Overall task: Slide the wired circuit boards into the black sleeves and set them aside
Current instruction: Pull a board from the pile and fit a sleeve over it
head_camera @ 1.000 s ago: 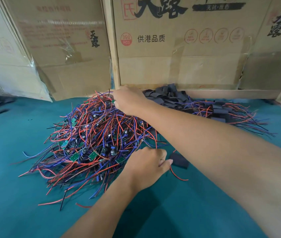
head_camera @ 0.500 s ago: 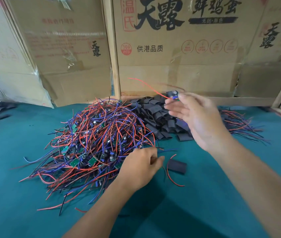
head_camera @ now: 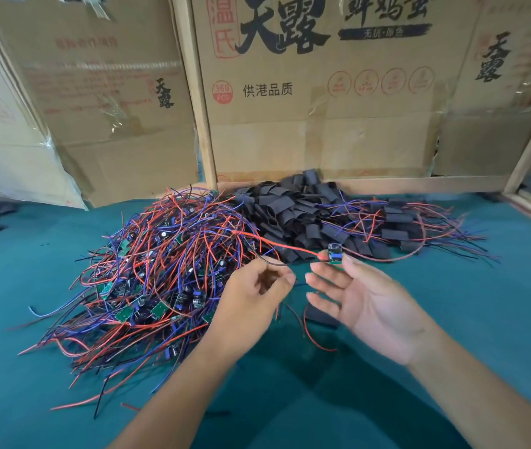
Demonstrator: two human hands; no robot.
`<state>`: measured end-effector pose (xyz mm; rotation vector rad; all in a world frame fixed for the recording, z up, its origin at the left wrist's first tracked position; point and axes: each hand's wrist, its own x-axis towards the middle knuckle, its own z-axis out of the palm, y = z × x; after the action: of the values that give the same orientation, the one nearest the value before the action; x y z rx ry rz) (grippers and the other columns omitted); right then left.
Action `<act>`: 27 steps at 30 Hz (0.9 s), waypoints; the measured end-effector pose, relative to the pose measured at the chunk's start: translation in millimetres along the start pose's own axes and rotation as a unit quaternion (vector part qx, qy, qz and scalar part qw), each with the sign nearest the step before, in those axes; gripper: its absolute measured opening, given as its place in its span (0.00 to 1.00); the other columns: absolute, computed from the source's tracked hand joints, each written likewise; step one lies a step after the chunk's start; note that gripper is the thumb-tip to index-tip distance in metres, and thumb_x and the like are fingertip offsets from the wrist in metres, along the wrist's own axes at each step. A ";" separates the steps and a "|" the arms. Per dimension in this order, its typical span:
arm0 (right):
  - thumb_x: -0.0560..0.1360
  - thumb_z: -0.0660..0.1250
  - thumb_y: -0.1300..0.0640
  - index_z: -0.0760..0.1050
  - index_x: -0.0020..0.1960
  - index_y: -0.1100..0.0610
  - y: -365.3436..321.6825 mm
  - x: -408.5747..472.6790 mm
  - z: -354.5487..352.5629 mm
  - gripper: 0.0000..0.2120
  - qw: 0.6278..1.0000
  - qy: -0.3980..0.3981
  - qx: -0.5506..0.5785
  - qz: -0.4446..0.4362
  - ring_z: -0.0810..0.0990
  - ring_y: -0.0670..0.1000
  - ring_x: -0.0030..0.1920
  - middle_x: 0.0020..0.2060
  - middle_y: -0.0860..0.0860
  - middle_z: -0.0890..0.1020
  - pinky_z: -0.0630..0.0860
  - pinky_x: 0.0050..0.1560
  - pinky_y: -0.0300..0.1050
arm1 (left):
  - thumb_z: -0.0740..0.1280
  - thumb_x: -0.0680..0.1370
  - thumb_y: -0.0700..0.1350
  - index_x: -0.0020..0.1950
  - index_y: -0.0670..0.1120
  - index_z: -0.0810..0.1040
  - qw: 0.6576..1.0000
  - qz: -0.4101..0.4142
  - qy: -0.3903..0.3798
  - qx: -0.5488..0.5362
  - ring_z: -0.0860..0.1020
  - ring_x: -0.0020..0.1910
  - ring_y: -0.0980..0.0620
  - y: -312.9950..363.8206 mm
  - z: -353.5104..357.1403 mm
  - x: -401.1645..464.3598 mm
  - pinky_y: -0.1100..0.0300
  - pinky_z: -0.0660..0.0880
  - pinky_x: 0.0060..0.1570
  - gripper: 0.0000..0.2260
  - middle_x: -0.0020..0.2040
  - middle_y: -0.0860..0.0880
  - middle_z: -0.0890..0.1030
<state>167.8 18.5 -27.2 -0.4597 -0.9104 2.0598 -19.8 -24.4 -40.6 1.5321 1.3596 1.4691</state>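
Up front, two hands hover over the teal desk (head_camera: 500,303). The right hand (head_camera: 377,306), palm up with fingers spread, pinches one circuit board (head_camera: 335,254) at its fingertips; the board's red wire (head_camera: 277,243) trails left toward the tangle. The left hand (head_camera: 254,296) curls its fingers round thin wires, seemingly that board's (motion blur makes this uncertain). One heap of wired boards (head_camera: 160,270), far too many to count, lies left; one mound of black sleeves (head_camera: 296,209) sits behind, beside a pile of sleeved boards (head_camera: 400,225). One single sleeve (head_camera: 322,317) lies below the right hand. Three cardboard boxes (head_camera: 290,124) stand behind.
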 end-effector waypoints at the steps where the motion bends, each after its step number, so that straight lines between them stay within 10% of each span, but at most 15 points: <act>1: 0.76 0.63 0.55 0.78 0.58 0.59 1.0 -0.7 0.1 0.13 1.000 0.000 0.000 0.007 0.85 0.55 0.47 0.48 0.57 0.85 0.82 0.48 0.52 | 0.70 0.78 0.38 0.45 0.46 0.81 0.999 -0.006 -0.029 -0.014 0.76 0.34 0.60 2.7 0.9 -1.9 0.70 0.72 0.37 0.05 0.37 0.57 0.81; 9: 0.76 0.65 0.55 0.82 0.59 0.55 11.7 1.6 0.4 0.14 0.999 0.014 -0.033 -0.019 0.76 0.49 0.42 0.43 0.51 0.79 0.74 0.45 0.45 | 0.72 0.78 0.41 0.41 0.43 0.79 0.998 0.021 -0.060 0.025 0.69 0.29 0.61 18.2 7.9 -12.6 0.68 0.67 0.33 0.07 0.30 0.58 0.75; 17: 0.76 0.65 0.52 0.82 0.49 0.60 16.6 2.8 6.2 0.13 0.997 0.051 -0.057 -0.033 0.82 0.54 0.47 0.47 0.58 0.83 0.78 0.57 0.54 | 0.68 0.79 0.43 0.40 0.41 0.79 0.885 0.364 0.073 0.281 0.71 0.35 0.53 36.1 9.1 -22.9 0.65 0.69 0.38 0.09 0.36 0.51 0.74; 21: 0.81 0.59 0.51 0.80 0.44 0.61 11.3 0.0 10.4 0.18 0.991 0.068 -0.108 -0.028 0.84 0.58 0.44 0.42 0.60 0.84 0.82 0.53 0.54 | 0.69 0.78 0.43 0.40 0.46 0.78 0.939 0.229 0.100 0.235 0.71 0.33 0.60 38.9 -0.6 -16.1 0.72 0.65 0.37 0.07 0.34 0.56 0.76; 24: 0.82 0.59 0.49 0.80 0.38 0.59 9.9 -4.7 13.9 0.21 0.977 0.098 -0.188 -0.022 0.81 0.57 0.32 0.34 0.59 0.81 0.81 0.36 0.47 | 0.72 0.76 0.49 0.46 0.47 0.81 0.997 0.018 -0.030 0.072 0.74 0.35 0.60 33.4 -1.9 -11.8 0.66 0.70 0.40 0.06 0.38 0.51 0.81; 27: 0.81 0.62 0.49 0.78 0.37 0.62 12.5 -9.0 17.7 0.21 0.961 0.108 -0.254 -0.034 0.75 0.55 0.26 0.29 0.57 0.77 0.77 0.31 0.45 | 0.72 0.77 0.49 0.53 0.42 0.79 0.992 -0.007 -0.121 -0.031 0.79 0.35 0.54 27.6 9.1 -16.3 0.67 0.72 0.39 0.12 0.39 0.48 0.83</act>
<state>155.9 -1.6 -24.5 -0.8929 -1.2999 1.6588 -1.7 -45.5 -22.3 1.5991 1.1688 1.2591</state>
